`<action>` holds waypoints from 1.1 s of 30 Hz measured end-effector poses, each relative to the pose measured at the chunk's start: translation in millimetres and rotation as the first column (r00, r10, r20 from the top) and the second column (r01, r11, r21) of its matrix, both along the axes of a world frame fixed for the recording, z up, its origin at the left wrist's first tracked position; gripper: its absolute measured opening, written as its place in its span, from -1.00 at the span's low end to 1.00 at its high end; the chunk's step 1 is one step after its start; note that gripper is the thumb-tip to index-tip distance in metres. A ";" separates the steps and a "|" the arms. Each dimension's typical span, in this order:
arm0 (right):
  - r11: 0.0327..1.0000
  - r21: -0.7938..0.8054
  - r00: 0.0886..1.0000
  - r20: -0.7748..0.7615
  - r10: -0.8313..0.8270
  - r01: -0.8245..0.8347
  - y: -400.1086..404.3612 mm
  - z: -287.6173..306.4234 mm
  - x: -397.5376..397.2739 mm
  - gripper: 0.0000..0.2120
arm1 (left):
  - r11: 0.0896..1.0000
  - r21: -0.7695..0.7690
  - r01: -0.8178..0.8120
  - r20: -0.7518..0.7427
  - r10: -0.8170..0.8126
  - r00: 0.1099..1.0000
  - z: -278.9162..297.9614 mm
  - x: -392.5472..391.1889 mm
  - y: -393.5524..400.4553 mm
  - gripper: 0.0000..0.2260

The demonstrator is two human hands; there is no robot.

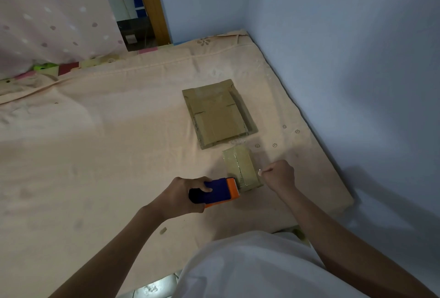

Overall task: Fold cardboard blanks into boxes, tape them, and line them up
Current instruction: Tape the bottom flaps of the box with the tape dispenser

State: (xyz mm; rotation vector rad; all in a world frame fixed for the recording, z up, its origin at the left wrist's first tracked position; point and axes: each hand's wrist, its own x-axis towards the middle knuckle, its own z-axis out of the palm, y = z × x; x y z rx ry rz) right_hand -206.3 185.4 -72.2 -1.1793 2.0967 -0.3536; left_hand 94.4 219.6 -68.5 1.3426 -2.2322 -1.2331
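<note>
Blue walls meet at a corner, and a peach mattress fills it (a spotted curtain hangs far left). A stack of flat cardboard blanks lies near the wall. Just beside it sits a taped box. The left hand grips a purple-orange tape dispenser at the box's near end; the right hand, fisted, seems to pinch tape.

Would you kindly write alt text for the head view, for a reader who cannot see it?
A person's left hand holds a blue and orange tape dispenser against the near end of a small taped cardboard box on a peach mattress, the right hand fisted beside the box. A stack of flat cardboard blanks lies just beyond.
</note>
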 end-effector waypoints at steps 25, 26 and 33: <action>0.994 0.075 0.995 -0.057 0.079 -0.075 3.3 -7.6 3.3 -0.70 | 0.999 -0.005 0.044 0.093 -0.044 0.995 -0.7 -9.3 -6.8 -0.63; 0.995 0.077 0.994 -0.076 0.076 -0.070 3.7 -8.0 5.1 -0.65 | 0.999 -0.002 0.047 0.098 -0.047 0.994 -1.3 -9.7 -7.0 -0.63; 0.995 0.092 0.984 -0.168 0.057 -0.042 8.7 -15.4 7.2 -0.81 | 0.998 0.004 0.058 0.130 -0.059 0.990 2.9 -12.1 -9.9 -0.64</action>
